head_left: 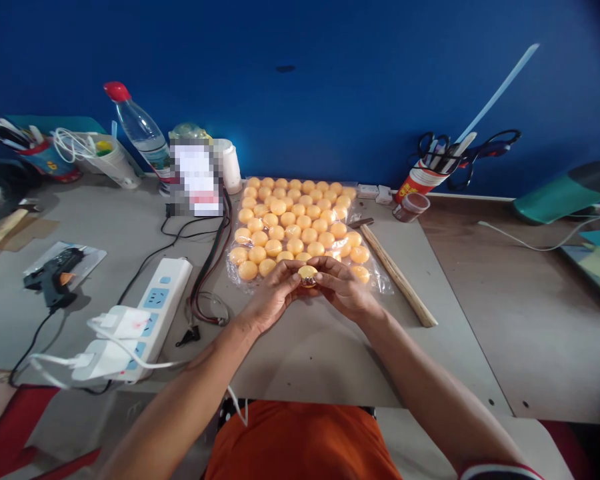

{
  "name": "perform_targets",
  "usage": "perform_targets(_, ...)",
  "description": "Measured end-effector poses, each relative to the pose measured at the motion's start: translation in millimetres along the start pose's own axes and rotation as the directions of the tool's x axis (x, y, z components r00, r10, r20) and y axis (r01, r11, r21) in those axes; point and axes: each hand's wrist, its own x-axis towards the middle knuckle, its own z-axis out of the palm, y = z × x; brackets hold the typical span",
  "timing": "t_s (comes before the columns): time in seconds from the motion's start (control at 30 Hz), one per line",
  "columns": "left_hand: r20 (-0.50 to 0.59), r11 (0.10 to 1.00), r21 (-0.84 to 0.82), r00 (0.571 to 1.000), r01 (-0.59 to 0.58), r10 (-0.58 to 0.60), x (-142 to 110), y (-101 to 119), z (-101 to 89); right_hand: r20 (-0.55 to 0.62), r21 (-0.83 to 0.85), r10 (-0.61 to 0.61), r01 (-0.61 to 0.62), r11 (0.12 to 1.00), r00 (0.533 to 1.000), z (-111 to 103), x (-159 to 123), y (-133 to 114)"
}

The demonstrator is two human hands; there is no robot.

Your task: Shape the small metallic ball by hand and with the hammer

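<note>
**A:** Ok, big stuff first, what's there?

**B:** Blue wall (300, 100) at the back, grey table (280, 360) in front of it. On the table is a clear bag (293, 230) full of orange balls in rows. Power strip (154, 320) off to the left with white plugs in it, and what looks like a hammer (400, 280) lying just right of the bag. Glue gun (57, 277) sits further left, past the strip.

**A:** And the hands?

**B:** Left hand (275, 293) and right hand (347, 290) are close together at the bag's near edge, both pinching one small ball (307, 273) between thumbs and fingers. It's yellowish, with a shiny, darker patch on its near side. Can't tell what that patch is.

**A:** So what step is this?

**B:** I'd call it handling the ball up close, thumbs on either side. Any move from here calls for a light, even grip imo, since something that small and round could slip.
</note>
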Motion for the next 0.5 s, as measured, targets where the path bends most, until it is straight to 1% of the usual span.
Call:
perform_targets(0.27, -0.019, 0.999, 0.013, 0.999, -0.039, 0.039, 0.5, -1.7, 1.2, 0.071, -0.005, -0.006, 0.006, 1.000, 0.997, -0.4, 0.4, 1.0)
perform_targets(0.5, -0.025, 0.999, 0.002, 0.998, -0.053, 0.053, 0.6, -2.4, -0.2, 0.197, -0.029, -0.040, 0.047, 0.998, 0.980, 1.8, -0.7, -1.7)
